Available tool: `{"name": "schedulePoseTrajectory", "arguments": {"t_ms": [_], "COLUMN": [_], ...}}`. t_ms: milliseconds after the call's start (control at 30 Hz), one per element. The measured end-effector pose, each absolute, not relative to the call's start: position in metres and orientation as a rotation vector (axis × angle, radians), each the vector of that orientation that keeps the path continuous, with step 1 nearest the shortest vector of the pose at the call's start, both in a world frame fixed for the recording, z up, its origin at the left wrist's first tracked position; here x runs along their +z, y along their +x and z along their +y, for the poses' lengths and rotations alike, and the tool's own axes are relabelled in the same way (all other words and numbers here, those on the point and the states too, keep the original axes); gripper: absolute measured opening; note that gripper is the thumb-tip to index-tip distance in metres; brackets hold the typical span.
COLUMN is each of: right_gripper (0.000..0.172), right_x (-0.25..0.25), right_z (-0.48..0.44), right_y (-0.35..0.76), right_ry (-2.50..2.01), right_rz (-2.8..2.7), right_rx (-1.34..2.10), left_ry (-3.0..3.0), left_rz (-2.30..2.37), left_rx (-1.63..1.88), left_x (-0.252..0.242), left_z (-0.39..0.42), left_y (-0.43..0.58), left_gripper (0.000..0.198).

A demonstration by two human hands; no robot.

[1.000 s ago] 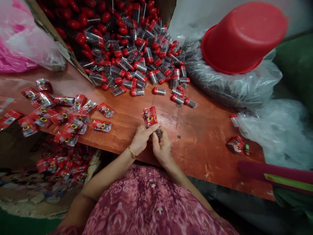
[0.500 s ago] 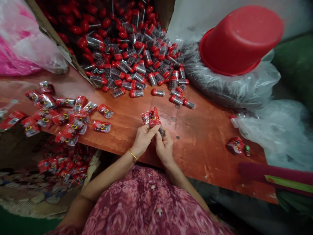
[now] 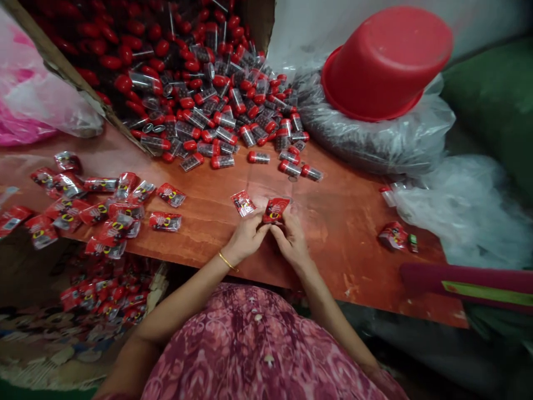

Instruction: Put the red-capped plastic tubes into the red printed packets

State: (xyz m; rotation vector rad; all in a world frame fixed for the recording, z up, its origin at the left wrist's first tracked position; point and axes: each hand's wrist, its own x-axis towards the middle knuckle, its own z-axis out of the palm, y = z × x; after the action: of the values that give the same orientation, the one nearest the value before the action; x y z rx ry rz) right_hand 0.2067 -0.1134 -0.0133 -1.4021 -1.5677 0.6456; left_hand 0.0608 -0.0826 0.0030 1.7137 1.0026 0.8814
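Note:
A small printed red packet (image 3: pixel 275 210) stands up between my two hands over the front of the table. My left hand (image 3: pixel 246 238) pinches its lower left corner between thumb and fingers. Against its right side rest the curled fingers of my right hand (image 3: pixel 295 241), partly hidden behind it, with the thumb below. The dark clear container seen earlier no longer shows; the packet may be hiding it. A flat red packet (image 3: pixel 242 203) lies on the wooden table just beyond my left fingers. Several filled red packets (image 3: pixel 165 221) are heaped to the left.
Red-capped clear containers (image 3: pixel 222 161) spill from a cardboard box (image 3: pixel 114 119) at the back. An upturned red tub (image 3: pixel 387 72) sits on a stuffed plastic bag (image 3: pixel 358 144). At right lie clear plastic (image 3: pixel 478 216), a crumpled red packet (image 3: pixel 392 236) and a maroon roll (image 3: pixel 425 276). More packets (image 3: pixel 104 294) lie below the left edge.
The packet in my hands has turned more upright and shifted right, away from the flat packet. The dark container has gone out of sight. The view has shifted slightly.

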Motion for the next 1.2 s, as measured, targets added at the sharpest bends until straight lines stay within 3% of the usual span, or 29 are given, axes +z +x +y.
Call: {"name": "schedulePoseTrajectory", "arguments": {"t_ms": [200,500,700,1000,1200], "right_gripper": [0.028,0.031,0.023,0.020,0.016], "right_x": [-0.021,-0.025,-0.034,-0.024,-0.005], "right_z": [-0.108,-0.106,-0.107,-0.120,-0.128], "right_y": [0.225,0.230,0.231,0.212,0.208], "right_ry": [-1.338,-1.289,-1.386,-1.345,-1.500], "right_rz": [-1.661,-1.787,-1.947,-1.941,-2.037], "right_rx": [0.601,0.506,0.375,0.460,0.530], "left_ry": [2.114,2.189,1.940,1.366,1.216], "left_rz": [1.060,1.146,1.034,1.087,1.280], "left_rx": [0.745,0.676,0.820,1.073,1.243], "left_x": [-0.013,-0.020,-0.011,0.015,0.023], "left_z": [-0.086,-0.090,-0.093,-0.088,-0.077], "left_y": [0.063,0.065,0.065,0.075,0.073], "left_gripper": [0.032,0.037,0.049,0.023,0.028]}}
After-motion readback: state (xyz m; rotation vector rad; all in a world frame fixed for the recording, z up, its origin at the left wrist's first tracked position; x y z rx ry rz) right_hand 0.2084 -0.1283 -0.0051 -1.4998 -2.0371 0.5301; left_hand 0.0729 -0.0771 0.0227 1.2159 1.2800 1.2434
